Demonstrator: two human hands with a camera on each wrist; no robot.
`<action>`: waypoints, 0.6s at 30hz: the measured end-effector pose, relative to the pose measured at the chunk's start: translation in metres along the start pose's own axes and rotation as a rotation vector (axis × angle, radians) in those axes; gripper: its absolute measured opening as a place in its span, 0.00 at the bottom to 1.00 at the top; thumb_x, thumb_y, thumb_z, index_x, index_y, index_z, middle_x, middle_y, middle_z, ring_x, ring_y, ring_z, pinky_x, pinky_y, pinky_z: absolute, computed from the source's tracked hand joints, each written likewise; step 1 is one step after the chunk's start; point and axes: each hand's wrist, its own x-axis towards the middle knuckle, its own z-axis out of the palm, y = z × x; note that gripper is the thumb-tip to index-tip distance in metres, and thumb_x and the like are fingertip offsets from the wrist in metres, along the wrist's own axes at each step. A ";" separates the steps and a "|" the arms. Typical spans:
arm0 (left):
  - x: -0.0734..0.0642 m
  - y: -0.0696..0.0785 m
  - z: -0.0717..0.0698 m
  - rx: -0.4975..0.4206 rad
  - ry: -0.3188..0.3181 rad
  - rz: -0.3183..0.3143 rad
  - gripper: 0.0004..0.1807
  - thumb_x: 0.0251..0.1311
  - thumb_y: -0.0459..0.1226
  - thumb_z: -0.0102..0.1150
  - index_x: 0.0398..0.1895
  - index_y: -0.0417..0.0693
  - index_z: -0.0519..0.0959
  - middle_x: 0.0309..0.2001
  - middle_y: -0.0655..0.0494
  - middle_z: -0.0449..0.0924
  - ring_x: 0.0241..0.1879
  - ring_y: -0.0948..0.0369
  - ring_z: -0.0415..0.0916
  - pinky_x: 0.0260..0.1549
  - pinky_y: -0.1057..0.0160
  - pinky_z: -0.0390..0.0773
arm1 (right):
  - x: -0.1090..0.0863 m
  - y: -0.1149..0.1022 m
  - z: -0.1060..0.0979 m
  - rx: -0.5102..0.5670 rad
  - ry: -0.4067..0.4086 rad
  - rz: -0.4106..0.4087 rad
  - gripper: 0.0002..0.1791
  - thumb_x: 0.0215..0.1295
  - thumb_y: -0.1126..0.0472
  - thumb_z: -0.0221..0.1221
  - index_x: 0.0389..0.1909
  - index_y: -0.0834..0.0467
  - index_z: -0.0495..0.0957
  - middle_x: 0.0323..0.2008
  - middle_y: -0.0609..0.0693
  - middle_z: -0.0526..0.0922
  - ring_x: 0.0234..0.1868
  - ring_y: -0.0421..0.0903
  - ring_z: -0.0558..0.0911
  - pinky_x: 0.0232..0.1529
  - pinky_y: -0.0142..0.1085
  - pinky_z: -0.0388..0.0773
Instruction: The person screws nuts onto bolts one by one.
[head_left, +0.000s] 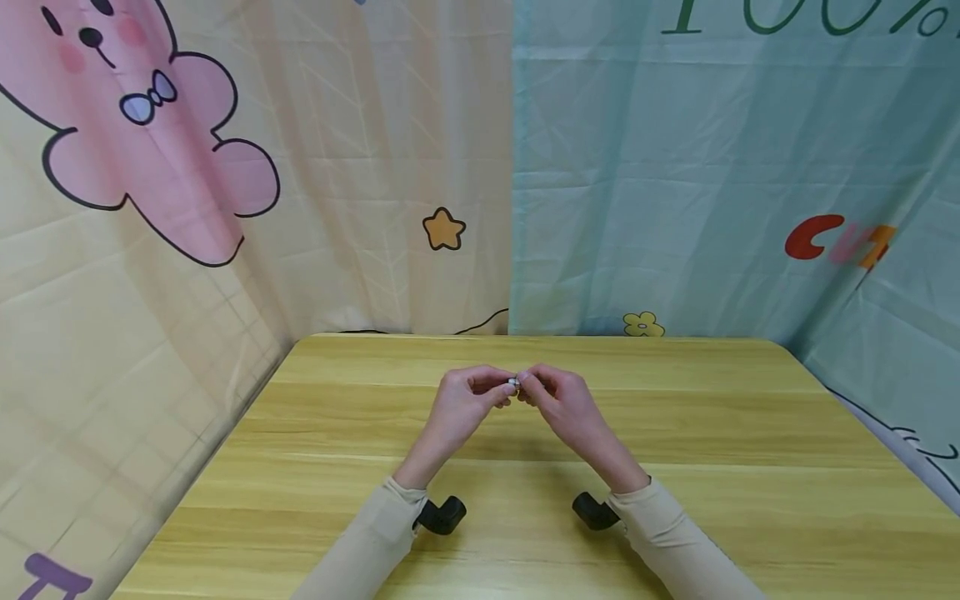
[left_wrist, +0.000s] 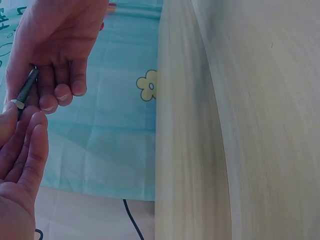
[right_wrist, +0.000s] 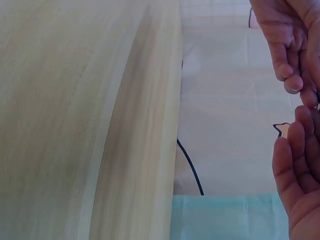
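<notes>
Both hands meet fingertip to fingertip over the far middle of the wooden table [head_left: 360, 467]. A threaded metal bolt [left_wrist: 28, 86] with a silvery nut [left_wrist: 18, 104] on it runs between them, slanted in the left wrist view. My left hand [head_left: 459, 406] pinches the nut end between thumb and fingers. The right hand [head_left: 564, 407] has its thumb and forefinger on the bolt's other side, its remaining fingers loosely curled. From the head only a small bright bit of metal shows between the fingertips. In the right wrist view the fingers hide nearly all of it.
A cream curtain [head_left: 337, 208] and a teal curtain [head_left: 600, 167] hang behind the table's far edge, with more printed cloth along both sides. Dark curved wrist mounts [head_left: 442, 515] stick out inward from the beige sleeves [head_left: 367, 542].
</notes>
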 end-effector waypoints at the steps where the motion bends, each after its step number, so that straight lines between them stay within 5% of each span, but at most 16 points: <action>1: 0.000 0.000 0.000 -0.004 0.003 -0.002 0.07 0.62 0.34 0.65 0.42 0.41 0.86 0.37 0.49 0.86 0.34 0.52 0.83 0.38 0.61 0.83 | 0.000 0.001 0.000 0.006 0.014 0.005 0.17 0.75 0.49 0.52 0.37 0.56 0.83 0.31 0.49 0.82 0.33 0.46 0.79 0.35 0.41 0.79; 6: 0.000 0.002 -0.001 -0.003 0.028 0.010 0.06 0.63 0.33 0.65 0.41 0.42 0.86 0.36 0.50 0.86 0.33 0.53 0.83 0.38 0.56 0.83 | -0.001 0.001 -0.001 0.038 0.060 -0.103 0.09 0.73 0.54 0.57 0.44 0.55 0.81 0.40 0.48 0.83 0.42 0.44 0.80 0.46 0.43 0.79; 10: 0.000 0.002 -0.001 0.020 0.051 0.019 0.06 0.63 0.33 0.65 0.40 0.43 0.86 0.35 0.51 0.86 0.31 0.56 0.83 0.36 0.56 0.83 | -0.001 0.002 -0.002 0.062 0.020 -0.213 0.09 0.67 0.64 0.63 0.46 0.54 0.80 0.42 0.45 0.81 0.45 0.44 0.80 0.51 0.44 0.78; 18: 0.000 0.001 -0.001 0.012 0.047 0.010 0.05 0.62 0.32 0.65 0.40 0.42 0.86 0.34 0.52 0.86 0.30 0.57 0.82 0.35 0.60 0.83 | -0.001 -0.007 0.000 0.031 -0.001 -0.223 0.10 0.61 0.73 0.64 0.43 0.63 0.80 0.41 0.54 0.82 0.43 0.50 0.82 0.50 0.49 0.79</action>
